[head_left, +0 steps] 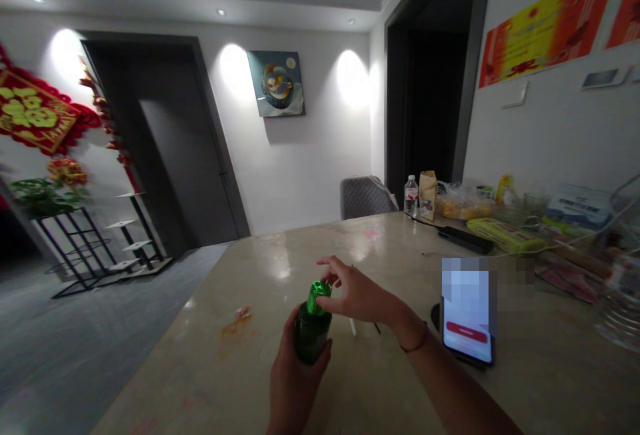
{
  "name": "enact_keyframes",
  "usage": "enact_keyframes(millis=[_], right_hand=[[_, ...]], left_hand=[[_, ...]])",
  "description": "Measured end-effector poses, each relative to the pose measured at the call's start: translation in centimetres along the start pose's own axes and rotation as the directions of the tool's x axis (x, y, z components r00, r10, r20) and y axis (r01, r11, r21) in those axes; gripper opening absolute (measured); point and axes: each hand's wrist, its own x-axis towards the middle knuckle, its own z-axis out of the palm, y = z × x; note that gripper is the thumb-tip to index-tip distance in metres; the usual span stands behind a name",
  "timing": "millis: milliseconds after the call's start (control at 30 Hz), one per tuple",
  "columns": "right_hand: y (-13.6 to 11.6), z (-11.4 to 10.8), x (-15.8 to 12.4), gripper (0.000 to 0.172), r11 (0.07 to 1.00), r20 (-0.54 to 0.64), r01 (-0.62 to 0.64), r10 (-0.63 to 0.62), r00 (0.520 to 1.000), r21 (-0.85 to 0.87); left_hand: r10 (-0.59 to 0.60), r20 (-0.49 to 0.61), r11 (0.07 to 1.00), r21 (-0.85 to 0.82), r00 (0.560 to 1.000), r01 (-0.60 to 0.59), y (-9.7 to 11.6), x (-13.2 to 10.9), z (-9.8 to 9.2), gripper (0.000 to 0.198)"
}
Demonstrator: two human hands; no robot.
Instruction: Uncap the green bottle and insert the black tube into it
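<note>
My left hand (297, 382) wraps around a dark green glass bottle (311, 336) and holds it upright above the beige marble tabletop (200, 382). The neck carries shiny green foil (320, 296). My right hand (357, 292) reaches over from the right, with its thumb and fingers closed on that foil. A thin cord bracelet circles my right wrist. A small white stick (353, 327) lies on the table just below my right hand.
A smartphone (467, 315) with a lit screen lies to the right of my right arm. An orange stain (235, 323) marks the tabletop on the left. Bags, a water bottle (411, 196), a black remote (465, 240) and packaged goods crowd the far right. A grey chair (367, 197) stands behind the table.
</note>
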Motion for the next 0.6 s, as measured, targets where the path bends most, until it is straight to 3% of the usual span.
enact_keyframes(millis=[100,200,400,600], right_hand=[[0.22,-0.02,-0.18,0.069,0.990,0.056,0.017,-0.024,0.998,0.139],[0.44,0.11,-0.17,0.073,0.988,0.059,-0.034,0.025,0.998,0.151],[0.34,0.83,0.35,0.064,0.996,-0.110,-0.044,0.036,0.993,-0.072],[-0.16,0.64,0.27,0.051,0.997,-0.086,0.059,-0.063,0.994,-0.047]], left_hand=[[-0.002,-0.007,1.000,0.013,1.000,0.002,0.11,0.03,-0.03,0.067],[-0.008,-0.012,1.000,0.025,1.000,0.008,0.00,0.08,-0.02,0.068],[0.016,-0.005,0.999,0.037,1.000,-0.015,-0.37,0.05,0.05,0.069],[0.041,-0.023,0.996,0.086,0.999,-0.039,-0.40,-0.06,0.22,0.068]])
